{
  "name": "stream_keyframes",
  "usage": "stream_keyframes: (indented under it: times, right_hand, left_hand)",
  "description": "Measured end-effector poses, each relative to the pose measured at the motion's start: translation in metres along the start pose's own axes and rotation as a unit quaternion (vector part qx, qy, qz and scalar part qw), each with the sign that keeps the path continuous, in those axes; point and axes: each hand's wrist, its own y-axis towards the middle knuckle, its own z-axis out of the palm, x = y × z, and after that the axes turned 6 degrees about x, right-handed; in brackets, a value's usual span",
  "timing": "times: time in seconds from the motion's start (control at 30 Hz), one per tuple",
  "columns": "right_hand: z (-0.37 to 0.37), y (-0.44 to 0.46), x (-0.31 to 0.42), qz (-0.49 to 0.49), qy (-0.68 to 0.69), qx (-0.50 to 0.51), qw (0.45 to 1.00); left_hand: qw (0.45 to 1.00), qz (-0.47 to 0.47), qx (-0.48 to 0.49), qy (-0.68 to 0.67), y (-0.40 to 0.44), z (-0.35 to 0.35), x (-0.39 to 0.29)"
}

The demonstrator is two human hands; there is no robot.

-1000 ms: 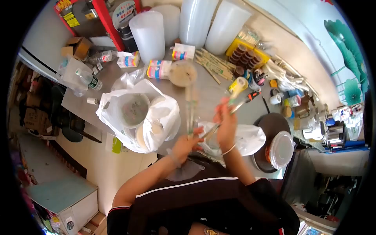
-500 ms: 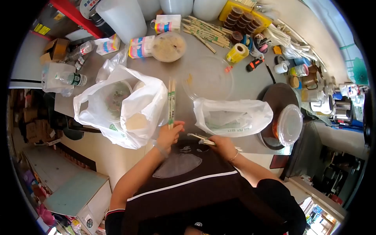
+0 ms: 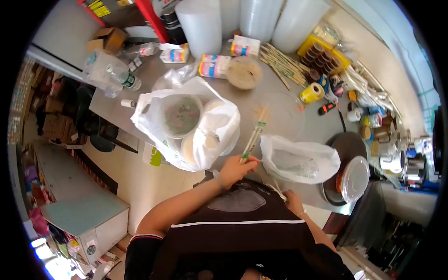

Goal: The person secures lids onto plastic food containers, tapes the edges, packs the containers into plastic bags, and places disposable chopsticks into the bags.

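Paper-wrapped chopsticks with green print point up and away from me, gripped near their lower end by my left hand. Low in front of the apron, my right hand is closed around thin pale sticks, partly hidden by the fingers. Left of my left hand stands an opened white plastic bag holding a round clear tub and other round containers. A second white plastic bag lies beyond my right hand, its mouth open, its contents unclear.
On the right, a clear-lidded container rests tilted on a dark round pan. At the back are a lidded round tub, tissue packs, a chopstick pile, a yellow roll and a red-black cutter.
My view has turned, shifting the table to the right. The chopsticks in my left hand now lean right, towards the right-hand bag. My right hand is lower, near the table's front edge.
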Motion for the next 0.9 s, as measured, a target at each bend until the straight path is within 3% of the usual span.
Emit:
stream_keyframes:
  times: [0.1, 0.13, 0.17, 0.2, 0.23, 0.27, 0.33, 0.37, 0.47, 0.53, 0.6, 0.7, 0.77, 0.83, 0.9]
  right_hand:
    - [-0.036, 0.000, 0.046, -0.034, 0.138, -0.101, 0.985]
    - [-0.058, 0.003, 0.077, 0.028, 0.193, -0.135, 0.972]
    - [-0.068, 0.014, 0.074, -0.049, 0.150, -0.185, 0.970]
    - [-0.090, 0.024, 0.092, 0.040, 0.195, -0.160, 0.967]
    - [-0.114, 0.037, 0.119, 0.111, 0.325, -0.137, 0.929]
    - [-0.134, 0.055, 0.152, 0.118, 0.433, -0.139, 0.883]
    - [-0.139, 0.089, 0.186, 0.017, 0.488, -0.166, 0.857]
    - [-0.134, 0.106, 0.181, -0.042, 0.387, -0.203, 0.899]
    - [-0.158, 0.145, 0.204, -0.022, 0.572, -0.175, 0.801]
    - [-0.174, 0.182, 0.196, 0.010, 0.657, -0.177, 0.733]
    - [-0.156, 0.246, 0.148, 0.076, 0.712, -0.196, 0.670]
    - [-0.124, 0.325, 0.091, 0.064, 0.744, -0.181, 0.640]
    - [-0.126, 0.352, 0.043, -0.022, 0.428, -0.229, 0.874]
    - [-0.132, 0.350, 0.061, -0.021, 0.381, -0.280, 0.881]
    - [-0.157, 0.294, 0.139, -0.071, 0.458, -0.301, 0.833]
  left_hand:
    - [0.997, 0.061, 0.028, 0.026, -0.011, 0.007, -0.015]
    - [0.994, 0.089, 0.039, 0.044, -0.014, 0.011, -0.018]
    - [0.990, 0.116, 0.050, 0.063, -0.014, 0.015, -0.020]
    - [0.981, 0.141, 0.060, 0.115, -0.011, 0.018, -0.020]
    - [0.980, 0.142, 0.085, 0.112, -0.017, 0.021, -0.026]
    - [0.977, 0.144, 0.116, 0.108, -0.024, 0.029, -0.038]
    - [0.968, 0.195, 0.123, 0.099, -0.029, 0.043, -0.044]
    - [0.974, 0.178, 0.104, 0.088, -0.030, 0.042, -0.048]
    - [0.983, 0.166, 0.072, 0.042, -0.047, 0.021, -0.062]
    - [0.973, 0.210, 0.089, -0.016, -0.072, 0.011, -0.072]
    - [0.977, 0.193, 0.081, -0.041, -0.094, 0.006, -0.083]
    - [0.974, 0.183, 0.044, -0.127, -0.112, -0.001, -0.085]
    - [0.969, 0.174, 0.026, -0.172, -0.115, 0.001, -0.082]
    - [0.970, 0.155, 0.023, -0.185, -0.118, -0.001, -0.080]
    - [0.983, 0.156, 0.003, -0.093, -0.114, 0.007, -0.087]
